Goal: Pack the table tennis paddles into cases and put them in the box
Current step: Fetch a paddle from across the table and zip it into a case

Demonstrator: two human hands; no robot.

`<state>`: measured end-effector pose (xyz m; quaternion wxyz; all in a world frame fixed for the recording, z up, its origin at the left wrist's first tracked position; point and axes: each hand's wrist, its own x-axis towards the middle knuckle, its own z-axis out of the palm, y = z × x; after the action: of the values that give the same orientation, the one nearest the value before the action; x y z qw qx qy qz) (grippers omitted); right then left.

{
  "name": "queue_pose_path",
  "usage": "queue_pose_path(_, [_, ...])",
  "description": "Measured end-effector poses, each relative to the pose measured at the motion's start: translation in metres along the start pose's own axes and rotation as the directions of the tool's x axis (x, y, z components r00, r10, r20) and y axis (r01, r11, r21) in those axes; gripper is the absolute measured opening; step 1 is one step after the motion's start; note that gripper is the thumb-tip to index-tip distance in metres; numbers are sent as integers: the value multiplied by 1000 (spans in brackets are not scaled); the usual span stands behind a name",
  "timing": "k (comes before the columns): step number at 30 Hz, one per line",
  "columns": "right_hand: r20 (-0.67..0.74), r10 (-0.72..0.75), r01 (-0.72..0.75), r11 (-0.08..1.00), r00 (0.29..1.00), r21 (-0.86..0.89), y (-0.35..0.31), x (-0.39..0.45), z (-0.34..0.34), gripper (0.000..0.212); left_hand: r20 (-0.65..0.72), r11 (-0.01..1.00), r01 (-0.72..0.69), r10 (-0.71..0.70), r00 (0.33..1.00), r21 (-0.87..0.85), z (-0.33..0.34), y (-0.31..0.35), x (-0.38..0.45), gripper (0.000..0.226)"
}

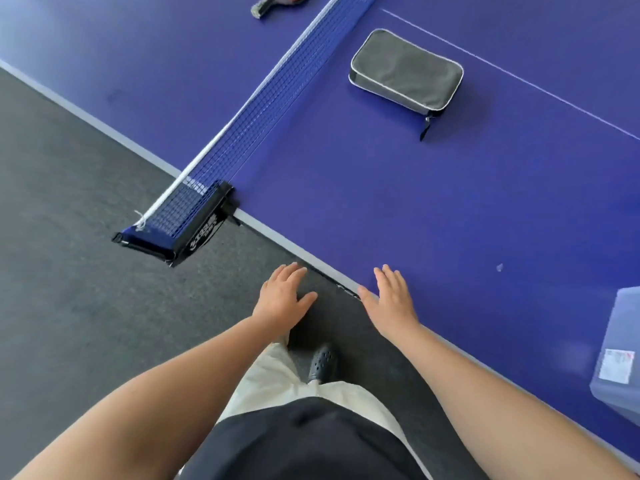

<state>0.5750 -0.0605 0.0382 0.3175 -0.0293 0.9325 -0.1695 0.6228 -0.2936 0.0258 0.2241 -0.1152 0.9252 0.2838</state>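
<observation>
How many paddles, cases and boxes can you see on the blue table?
Paddles: 1, the paddle, partly cut off at the top edge
Cases: 1, the grey case
Boxes: 1, the clear box, partly cut off at the right edge
Total: 3

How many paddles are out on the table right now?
1. A red paddle lies at the top edge of the view, on the far side of the net from the grey case. It is partly cut off; others may lie out of view or inside the case.
</observation>
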Motion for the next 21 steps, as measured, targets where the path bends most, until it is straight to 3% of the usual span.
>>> queue_pose_path(6, [44, -123, 129, 975, 991, -182, -22, -59, 66, 72, 67, 992, 121, -122, 990, 28, 32, -72, -86, 63])
queue_pose_path(11, [257, -149, 220, 936, 955, -275, -58, -86, 122, 73, 102, 973, 231, -231, 967, 20, 42, -155, -149, 64])
queue_pose_path(21, [452, -167, 382, 813, 876, -440, -218, -120, 236, 77, 122, 933, 360, -354, 927, -27, -3, -332, -243, 66])
